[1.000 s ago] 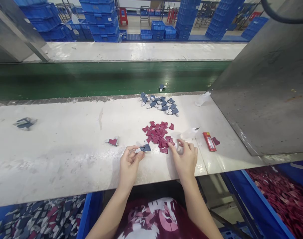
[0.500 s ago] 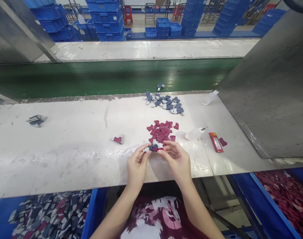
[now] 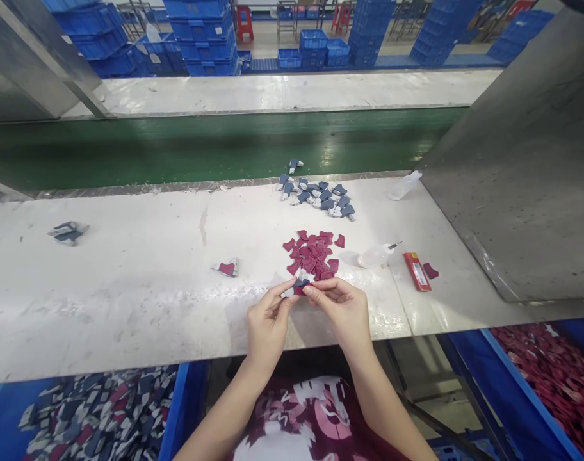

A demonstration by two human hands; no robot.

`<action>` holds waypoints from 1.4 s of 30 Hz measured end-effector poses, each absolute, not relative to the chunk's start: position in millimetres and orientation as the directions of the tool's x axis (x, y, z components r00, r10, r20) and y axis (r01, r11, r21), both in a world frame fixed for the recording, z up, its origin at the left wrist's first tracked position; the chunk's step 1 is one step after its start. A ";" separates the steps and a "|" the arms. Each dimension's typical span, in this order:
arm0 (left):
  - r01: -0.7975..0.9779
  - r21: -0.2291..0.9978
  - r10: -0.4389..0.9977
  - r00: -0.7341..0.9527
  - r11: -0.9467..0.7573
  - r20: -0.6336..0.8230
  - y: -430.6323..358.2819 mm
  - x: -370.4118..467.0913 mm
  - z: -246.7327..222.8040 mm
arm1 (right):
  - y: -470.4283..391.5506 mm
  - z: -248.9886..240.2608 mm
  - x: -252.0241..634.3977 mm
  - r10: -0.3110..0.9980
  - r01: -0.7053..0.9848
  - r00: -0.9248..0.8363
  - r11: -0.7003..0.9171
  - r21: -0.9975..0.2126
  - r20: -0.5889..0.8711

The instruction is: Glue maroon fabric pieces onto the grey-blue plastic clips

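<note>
My left hand (image 3: 267, 320) pinches a small blue-and-white plastic part (image 3: 302, 280) by its left end, just above the worktable. With thumb and fingers closed, my right hand (image 3: 344, 315) presses a curved maroon piece (image 3: 300, 291) against the near side of that part. How far the two fit together is partly hidden by my fingertips. Directly beyond my hands is a heap of loose maroon pieces (image 3: 311, 251). A heap of blue-and-white parts (image 3: 324, 197) lies farther back. To the left rests one white part with a maroon face (image 3: 227, 267).
A clear dropper bottle (image 3: 374, 257) and a red-and-yellow box (image 3: 417, 272) lie to the right. Another bottle (image 3: 405, 186) is near the metal panel (image 3: 517, 166). A green conveyor belt (image 3: 177, 150) runs behind the table. Blue bins (image 3: 184, 397) of parts stand below, left and right.
The blue-and-white part on the green belt has shifted left. In my hands, the held part has tilted slightly and more of the maroon piece's face shows; both hands keep their grip.
</note>
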State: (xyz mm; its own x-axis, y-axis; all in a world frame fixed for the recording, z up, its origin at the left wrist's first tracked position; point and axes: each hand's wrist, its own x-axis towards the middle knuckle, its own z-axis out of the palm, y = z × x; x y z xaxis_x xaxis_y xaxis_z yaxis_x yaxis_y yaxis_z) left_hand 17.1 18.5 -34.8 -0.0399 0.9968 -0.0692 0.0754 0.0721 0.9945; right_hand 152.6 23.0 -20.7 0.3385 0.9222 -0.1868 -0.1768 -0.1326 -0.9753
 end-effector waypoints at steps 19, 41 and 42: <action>-0.140 0.983 0.982 -0.129 0.119 -0.137 18.8 30.0 -16.6 | 6.7 -19.4 139.7 0.889 0.215 0.401 0.141 -0.966 0.220; -0.102 0.993 0.997 -0.044 0.055 -0.059 13.0 22.1 -0.1 | 2.9 -8.3 152.0 0.969 -0.056 0.221 0.122 -0.991 0.107; -0.117 0.990 0.996 -0.045 0.072 -0.078 13.1 22.8 1.0 | 2.8 -8.6 150.6 0.968 -0.057 0.223 0.133 -0.990 0.117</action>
State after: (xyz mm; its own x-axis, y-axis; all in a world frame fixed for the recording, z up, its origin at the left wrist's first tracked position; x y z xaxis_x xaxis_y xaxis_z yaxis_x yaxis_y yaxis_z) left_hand 22.8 13.1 1.0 -0.0448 0.9960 -0.0776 -0.1173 0.0719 0.9905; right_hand 150.6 2.8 -8.6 0.2227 0.9678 0.1169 -0.0568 0.1326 -0.9895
